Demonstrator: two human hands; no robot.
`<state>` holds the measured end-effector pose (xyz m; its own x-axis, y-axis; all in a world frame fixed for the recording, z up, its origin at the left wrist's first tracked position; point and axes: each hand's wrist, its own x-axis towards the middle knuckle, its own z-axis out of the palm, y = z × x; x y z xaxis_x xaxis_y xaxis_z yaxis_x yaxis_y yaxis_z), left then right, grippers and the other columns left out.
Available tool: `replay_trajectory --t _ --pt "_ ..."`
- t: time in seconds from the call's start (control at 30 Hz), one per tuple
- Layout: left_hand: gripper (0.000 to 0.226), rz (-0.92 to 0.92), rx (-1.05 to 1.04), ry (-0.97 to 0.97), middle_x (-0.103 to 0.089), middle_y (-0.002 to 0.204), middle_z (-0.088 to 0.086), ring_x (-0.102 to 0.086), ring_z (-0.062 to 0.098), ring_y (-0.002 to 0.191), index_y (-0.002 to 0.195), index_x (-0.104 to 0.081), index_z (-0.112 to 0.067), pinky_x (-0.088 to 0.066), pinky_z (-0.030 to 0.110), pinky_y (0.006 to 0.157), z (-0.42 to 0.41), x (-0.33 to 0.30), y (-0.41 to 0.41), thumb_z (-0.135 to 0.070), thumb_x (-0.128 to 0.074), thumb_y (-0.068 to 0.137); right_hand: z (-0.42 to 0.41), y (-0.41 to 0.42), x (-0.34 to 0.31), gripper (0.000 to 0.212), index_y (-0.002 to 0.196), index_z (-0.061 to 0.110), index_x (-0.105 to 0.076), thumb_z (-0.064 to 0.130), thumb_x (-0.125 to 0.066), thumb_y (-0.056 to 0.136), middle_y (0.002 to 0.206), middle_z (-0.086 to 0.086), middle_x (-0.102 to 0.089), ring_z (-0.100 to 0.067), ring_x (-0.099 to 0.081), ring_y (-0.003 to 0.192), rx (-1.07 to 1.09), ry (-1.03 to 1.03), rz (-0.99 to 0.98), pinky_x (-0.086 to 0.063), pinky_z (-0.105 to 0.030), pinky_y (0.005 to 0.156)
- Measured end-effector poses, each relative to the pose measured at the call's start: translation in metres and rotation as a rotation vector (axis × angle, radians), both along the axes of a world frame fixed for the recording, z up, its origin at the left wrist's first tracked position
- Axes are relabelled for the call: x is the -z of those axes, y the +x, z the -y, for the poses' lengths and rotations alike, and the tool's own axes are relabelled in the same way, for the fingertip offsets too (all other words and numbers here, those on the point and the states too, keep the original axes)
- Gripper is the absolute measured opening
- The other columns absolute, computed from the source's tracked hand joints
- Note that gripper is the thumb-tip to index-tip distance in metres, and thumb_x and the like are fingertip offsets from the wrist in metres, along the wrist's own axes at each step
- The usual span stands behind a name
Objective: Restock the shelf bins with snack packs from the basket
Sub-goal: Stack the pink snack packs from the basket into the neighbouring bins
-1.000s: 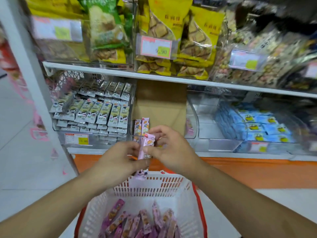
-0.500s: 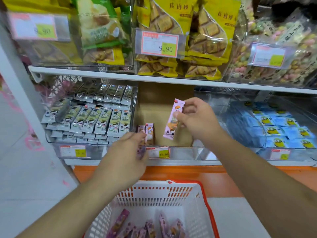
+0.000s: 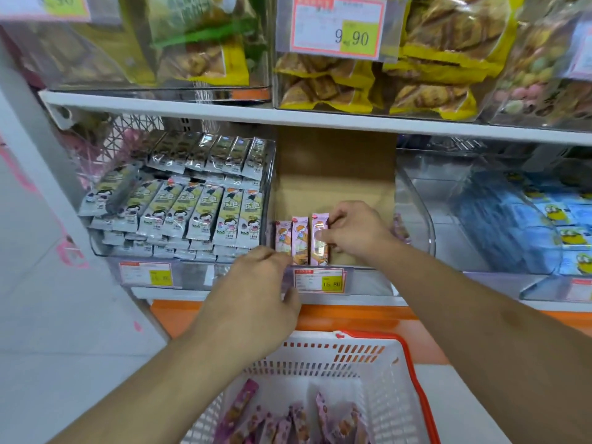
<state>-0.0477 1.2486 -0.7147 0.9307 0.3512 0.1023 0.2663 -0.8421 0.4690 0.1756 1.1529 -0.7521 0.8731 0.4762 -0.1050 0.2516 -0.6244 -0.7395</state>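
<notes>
A clear middle bin (image 3: 352,280) on the lower shelf holds three upright pink snack packs at its left front. My right hand (image 3: 355,232) pinches the rightmost pink pack (image 3: 320,240), thumb on its face, standing it beside the other two pink packs (image 3: 293,240). My left hand (image 3: 256,302) hovers in front of the bin's price label with fingers loosely curled; whether it holds anything is hidden. Below, a white basket (image 3: 368,357) with a red rim holds several pink snack packs (image 3: 288,421).
A bin of grey-green snack packs (image 3: 198,213) sits to the left and a bin of blue packs (image 3: 551,225) to the right. Cardboard (image 3: 336,174) lines the middle bin's back. The upper shelf (image 3: 320,118) carries bins of yellow bagged snacks.
My right hand carried the pink pack from above the basket into the middle bin and set it next to the two packs there. My left hand let go of it and stayed lower.
</notes>
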Motion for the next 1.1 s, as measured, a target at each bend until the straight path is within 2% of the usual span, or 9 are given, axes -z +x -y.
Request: replay_trajectory --t 0.13,0.33,0.5,0.6,0.67,0.83,0.93,1.03,1.1 --pt "0.050 0.015 -0.006 -0.006 -0.051 0.137 -0.014 -0.047 0.010 0.131 0.145 -0.052 -0.030 -0.046 0.033 0.109 0.000 0.003 0.000 -0.034 -0.059 0.096 -0.004 -0.010 -0.009 0.027 0.083 0.022 -0.069 0.027 -0.094 0.074 0.082 0.003 -0.077 -0.021 -0.076 0.080 0.026 -0.074 0.066 -0.065 -0.048 0.074" --pt "0.050 0.042 0.008 -0.018 -0.050 0.136 -0.015 -0.048 0.007 0.128 0.145 -0.051 -0.029 -0.045 0.024 0.105 0.000 0.003 -0.001 -0.031 -0.059 0.096 -0.004 -0.020 -0.017 0.022 0.078 0.013 -0.066 0.015 -0.086 0.086 0.070 -0.008 -0.077 -0.022 -0.077 0.063 0.018 -0.090 -0.011 -0.067 -0.046 0.068" --pt "0.055 0.039 0.032 -0.034 -0.046 0.144 -0.016 -0.047 0.004 0.130 0.150 -0.047 -0.030 -0.039 0.020 0.107 -0.001 0.001 -0.006 -0.030 -0.059 0.097 0.004 -0.024 -0.031 0.020 0.076 0.012 -0.068 0.023 -0.080 0.088 0.064 -0.007 -0.075 -0.026 -0.076 0.066 0.006 -0.131 0.033 -0.066 -0.048 0.074" --pt "0.055 0.046 0.027 -0.035 -0.044 0.146 -0.016 -0.046 0.007 0.134 0.150 -0.047 -0.032 -0.041 0.024 0.110 -0.001 -0.003 -0.013 -0.029 -0.059 0.097 0.015 -0.033 -0.043 0.009 0.083 0.017 -0.069 0.024 -0.071 0.088 0.069 -0.003 -0.075 -0.025 -0.073 0.068 0.044 -0.083 0.108 -0.061 -0.037 0.067" --pt "0.051 0.056 0.016 -0.038 -0.046 0.143 -0.015 -0.049 0.007 0.131 0.148 -0.050 -0.032 -0.039 0.019 0.105 0.000 -0.005 -0.020 -0.028 -0.058 0.098 0.025 -0.044 -0.052 0.006 0.086 0.020 -0.069 0.021 -0.066 0.091 0.070 0.001 -0.073 -0.019 -0.072 0.069 0.029 -0.012 0.172 -0.057 -0.031 0.065" --pt "0.037 0.063 -0.030 -0.069 -0.055 0.128 -0.012 -0.061 0.009 0.108 0.133 -0.060 -0.031 -0.047 0.023 0.092 0.004 0.001 -0.042 -0.031 -0.060 0.095 0.052 -0.089 -0.063 0.016 0.083 0.023 -0.072 0.013 -0.066 0.094 0.073 -0.002 -0.072 -0.019 -0.071 0.070 -0.161 0.129 0.186 -0.061 -0.043 0.070" --pt "0.031 -0.008 -0.046 -0.105 -0.060 0.125 -0.007 -0.063 0.014 0.109 0.125 -0.062 -0.028 -0.053 0.033 0.093 0.001 0.021 -0.058 -0.030 -0.061 0.094 0.062 -0.119 -0.046 0.015 0.083 0.024 -0.071 0.015 -0.069 0.095 0.076 -0.004 -0.072 -0.026 -0.072 0.073 -0.275 0.116 0.102 -0.063 -0.048 0.074" --pt "0.037 -0.151 -0.054 -0.084 -0.061 0.130 0.001 -0.063 0.020 0.116 0.130 -0.061 -0.023 -0.053 0.036 0.097 -0.006 0.049 -0.075 -0.031 -0.062 0.094 0.069 -0.145 -0.009 0.014 0.085 0.024 -0.070 0.016 -0.066 0.096 0.078 -0.005 -0.071 -0.024 -0.073 0.075 -0.337 -0.030 0.013 -0.060 -0.037 0.062" --pt "0.043 -0.257 -0.074 -0.080 -0.059 0.134 0.007 -0.059 0.025 0.122 0.136 -0.057 -0.017 -0.050 0.035 0.100 -0.011 0.068 -0.088 -0.028 -0.062 0.095 0.073 -0.160 0.022 0.011 0.091 0.023 -0.071 0.019 -0.064 0.099 0.079 0.003 -0.071 -0.018 -0.072 0.074 -0.389 -0.155 -0.053 -0.057 -0.033 0.058"
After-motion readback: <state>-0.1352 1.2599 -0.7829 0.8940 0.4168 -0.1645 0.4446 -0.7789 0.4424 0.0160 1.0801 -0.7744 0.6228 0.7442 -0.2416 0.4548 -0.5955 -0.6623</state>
